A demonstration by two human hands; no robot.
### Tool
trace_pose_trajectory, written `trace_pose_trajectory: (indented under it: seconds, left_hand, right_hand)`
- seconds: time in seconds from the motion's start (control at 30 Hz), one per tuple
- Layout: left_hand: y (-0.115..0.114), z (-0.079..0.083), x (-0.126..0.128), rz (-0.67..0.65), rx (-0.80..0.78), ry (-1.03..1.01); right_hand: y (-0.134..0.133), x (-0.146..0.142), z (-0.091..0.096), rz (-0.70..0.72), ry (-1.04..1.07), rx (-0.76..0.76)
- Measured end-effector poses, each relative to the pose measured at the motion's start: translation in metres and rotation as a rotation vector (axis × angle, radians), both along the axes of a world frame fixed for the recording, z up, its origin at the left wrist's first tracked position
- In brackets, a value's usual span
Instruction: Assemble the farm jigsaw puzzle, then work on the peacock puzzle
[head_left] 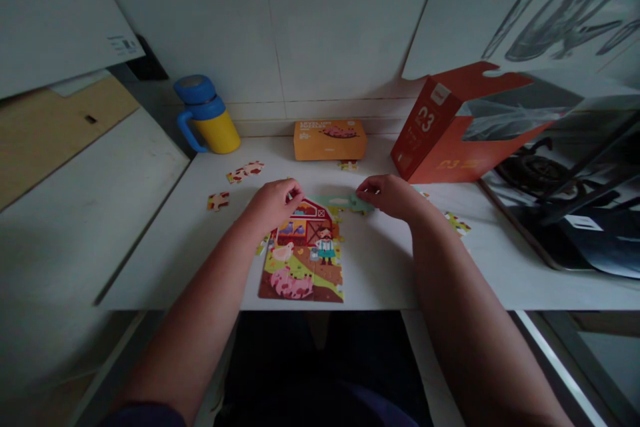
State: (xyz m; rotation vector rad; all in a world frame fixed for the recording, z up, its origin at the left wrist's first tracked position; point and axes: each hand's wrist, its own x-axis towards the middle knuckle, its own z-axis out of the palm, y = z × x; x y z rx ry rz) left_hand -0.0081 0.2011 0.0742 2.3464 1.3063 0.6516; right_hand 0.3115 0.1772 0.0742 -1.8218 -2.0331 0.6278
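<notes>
A partly joined farm jigsaw with a red barn, a child figure, a hen and pink pigs lies on the white table. My left hand rests at its upper left corner, fingers curled and pinching something small I cannot make out. My right hand is at the upper right, fingers closed on a pale sky-coloured puzzle piece that touches the jigsaw's top edge.
Loose pieces lie at the left, and others at the right. An orange puzzle box, a yellow-and-blue mug and a big orange carton stand at the back. A printed stove sheet lies at the right.
</notes>
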Motion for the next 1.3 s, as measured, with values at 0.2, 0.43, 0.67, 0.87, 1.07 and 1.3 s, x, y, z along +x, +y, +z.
trace_pose_trajectory:
  seconds: [0.2,0.43,0.67,0.87,1.07,1.3]
  left_hand:
    - [0.0025,-0.0022,0.0,0.018,0.004,0.073]
    - [0.0023,-0.0037,0.0002,0.007,0.011,0.119]
    - [0.0035,-0.0053,-0.002,0.002,0.001,0.106]
    - [0.0022,-0.004,-0.0022,0.007,0.005,0.109]
    - [0.0022,-0.0032,-0.0029,0.007,0.011,0.123]
    - [0.0023,-0.0027,-0.0031,0.022,0.004,0.148]
  right_hand:
    - [-0.0004,-0.0025,-0.0002,-0.049,-0.089,-0.018]
    - [-0.0002,-0.005,0.0012,-0.059,-0.125,-0.004]
    - [-0.0002,-0.0023,0.002,-0.071,-0.17,0.003]
    - [-0.0022,-0.0036,0.0066,-0.068,-0.191,-0.003]
    - [-0.0016,-0.0039,0.0066,-0.033,-0.203,0.006]
    - [0.0016,-0.0023,0.0036,0.018,-0.233,0.016]
